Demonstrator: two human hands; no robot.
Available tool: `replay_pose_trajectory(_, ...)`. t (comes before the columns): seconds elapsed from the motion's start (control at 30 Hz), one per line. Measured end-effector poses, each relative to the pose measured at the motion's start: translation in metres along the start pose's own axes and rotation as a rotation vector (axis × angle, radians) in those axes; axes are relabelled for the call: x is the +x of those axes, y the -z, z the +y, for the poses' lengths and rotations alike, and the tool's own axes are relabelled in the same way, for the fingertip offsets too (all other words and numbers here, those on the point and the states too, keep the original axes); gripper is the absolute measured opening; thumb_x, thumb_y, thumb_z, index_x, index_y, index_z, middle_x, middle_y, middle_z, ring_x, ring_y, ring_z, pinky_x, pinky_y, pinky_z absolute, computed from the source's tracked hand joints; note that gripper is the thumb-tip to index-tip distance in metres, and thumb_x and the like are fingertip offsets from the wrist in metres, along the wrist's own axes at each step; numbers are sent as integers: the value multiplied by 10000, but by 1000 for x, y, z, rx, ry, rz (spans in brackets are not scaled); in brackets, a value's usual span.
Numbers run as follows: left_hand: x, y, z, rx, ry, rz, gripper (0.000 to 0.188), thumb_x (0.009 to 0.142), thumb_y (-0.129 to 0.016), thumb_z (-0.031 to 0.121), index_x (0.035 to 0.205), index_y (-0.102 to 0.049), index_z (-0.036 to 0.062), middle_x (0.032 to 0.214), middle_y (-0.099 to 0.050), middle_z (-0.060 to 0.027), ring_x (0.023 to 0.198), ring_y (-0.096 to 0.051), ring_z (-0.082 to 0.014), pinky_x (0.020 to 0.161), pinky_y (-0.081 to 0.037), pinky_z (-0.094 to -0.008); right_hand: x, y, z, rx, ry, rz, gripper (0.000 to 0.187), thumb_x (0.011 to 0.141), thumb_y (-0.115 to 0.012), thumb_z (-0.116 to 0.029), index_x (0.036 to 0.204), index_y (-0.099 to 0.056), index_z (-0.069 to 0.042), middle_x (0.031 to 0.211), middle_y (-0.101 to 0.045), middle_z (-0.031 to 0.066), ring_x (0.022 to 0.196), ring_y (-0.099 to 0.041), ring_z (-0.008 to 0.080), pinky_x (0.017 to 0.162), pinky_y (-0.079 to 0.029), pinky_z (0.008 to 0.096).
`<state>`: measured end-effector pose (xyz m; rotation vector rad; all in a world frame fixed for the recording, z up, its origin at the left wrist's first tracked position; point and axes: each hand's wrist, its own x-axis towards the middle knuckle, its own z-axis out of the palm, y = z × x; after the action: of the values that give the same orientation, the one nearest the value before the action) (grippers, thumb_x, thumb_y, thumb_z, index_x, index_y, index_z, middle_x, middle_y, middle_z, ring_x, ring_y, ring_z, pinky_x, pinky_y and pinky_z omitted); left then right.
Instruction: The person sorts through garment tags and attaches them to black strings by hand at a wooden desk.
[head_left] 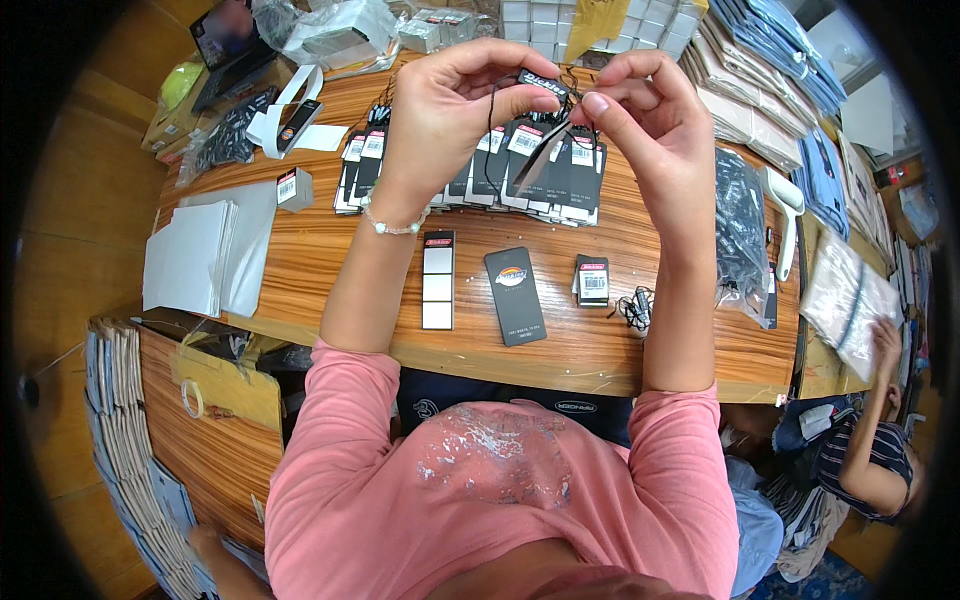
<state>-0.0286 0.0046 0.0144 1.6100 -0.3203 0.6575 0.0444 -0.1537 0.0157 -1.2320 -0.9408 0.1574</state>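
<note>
Both my hands are raised over the far part of the table. My left hand (450,105) is closed in a pinch on a small black label on a black string (491,140), which hangs in a loop below the fingers. Beside it, my right hand (660,125) pinches the top of a dark hang tag (541,160), tilted and seen nearly edge-on. Exactly how the string meets the tag is hidden by the fingertips. Behind them lies a fanned row of black hang tags (460,185) with white stickers. Nearer me rest a black tag with an oval logo (515,300) and a strip of white stickers (438,285).
A small stack of stickered tags (592,282) lies by a bundle of black strings (636,308). At right are a bag of black strings (740,230), a white handheld device (785,215) and folded garments (745,90). White paper (190,260) lies left. Another person's hand (885,345) touches a package.
</note>
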Motion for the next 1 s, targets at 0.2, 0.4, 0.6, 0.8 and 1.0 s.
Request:
replay_pose_trajectory(0.2,-1,-2,-3,-34,28,-30,195,741,-635,-37,933,-603,-43,889,-628,-91,759,-615,-115,685,-509,-204,-1,1,-1,70,-52,-56,154,788,-583,-15,910,-488,-6,735,-601,52,712,-588,94,627,-453,199)
replay_pose_trajectory(0.4,-1,-1,0,-20,35,-1,196,740,-645,-18,932,-606,-38,876,-632,-86,754,-615,-108,678,-507,-200,-1,2,-1,28,13,-2,156,785,-590,-19,903,-488,-7,734,-592,45,695,-577,89,628,-444,198)
replay_pose_trajectory(0.6,-1,-1,-1,-53,44,-3,195,737,-651,-15,926,-610,-33,871,-635,-78,744,-612,-99,670,-503,-194,-1,-1,0,27,0,-19,151,783,-592,-18,893,-489,-10,733,-587,44,696,-573,87,632,-439,201)
replay_pose_trajectory(0.8,0,-2,-3,-77,51,4,159,735,-657,-3,888,-626,-32,820,-639,-86,753,-617,-124,702,-520,-231,-2,-3,-1,80,-55,-28,138,794,-584,-17,889,-484,-10,730,-589,49,701,-575,89,626,-442,200)
replay_pose_trajectory(1.0,-1,3,0,-63,60,-38,171,740,-642,-22,908,-616,-27,851,-630,-82,721,-610,-104,655,-512,-205,-2,0,-1,227,-104,-145,154,808,-585,-22,910,-470,-13,752,-621,84,711,-596,108,628,-458,210)
